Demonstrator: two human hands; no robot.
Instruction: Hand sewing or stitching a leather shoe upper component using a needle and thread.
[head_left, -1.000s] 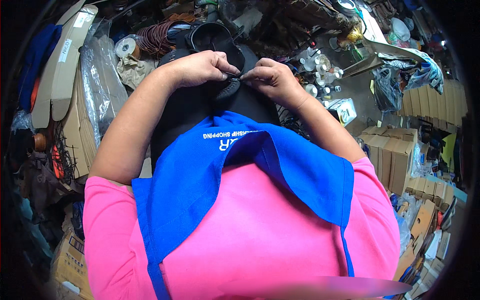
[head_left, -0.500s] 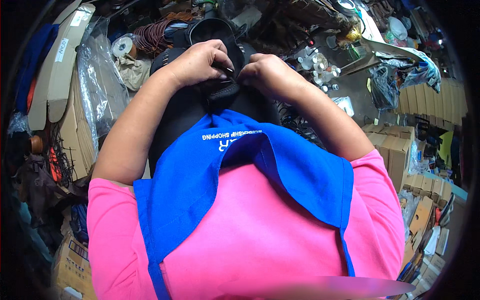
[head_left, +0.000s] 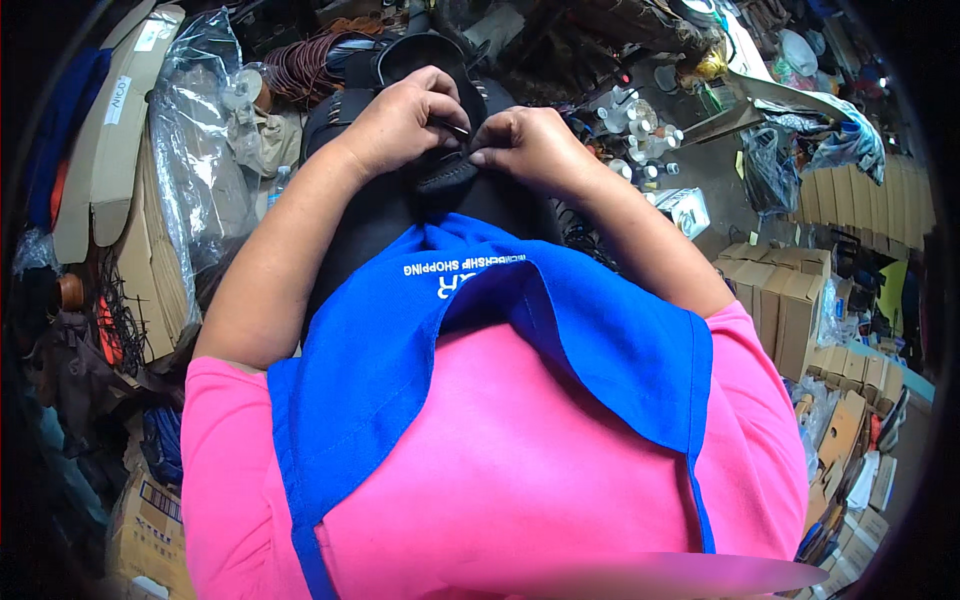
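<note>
On my dark-trousered lap rests a black piece with a stitched, rounded edge (head_left: 447, 178), perhaps part of a shoe. My left hand (head_left: 408, 122) is closed above it, thumb and fingers pinching a thin dark sliver whose kind I cannot make out. Close by on the right, my right hand (head_left: 525, 145) is curled, with thumb and forefinger pressed together at the black piece's side. What sits between those right fingertips is too small to tell. Just beyond my hands stands a black round-rimmed container (head_left: 425, 48). The bunched blue apron (head_left: 500, 285) lies nearer to me.
Coiled brown cord (head_left: 300, 70) and clear plastic sheeting (head_left: 200, 150) lie at the far left, beside tall cardboard strips (head_left: 105, 150). Several small bottles (head_left: 635, 125) stand at the far right. Cardboard boxes (head_left: 780, 295) are stacked to the right.
My right hand has shifted slightly left, its fingertips nearer my left hand. My left hand has risen a little, still pinching. The view has shifted slightly.
</note>
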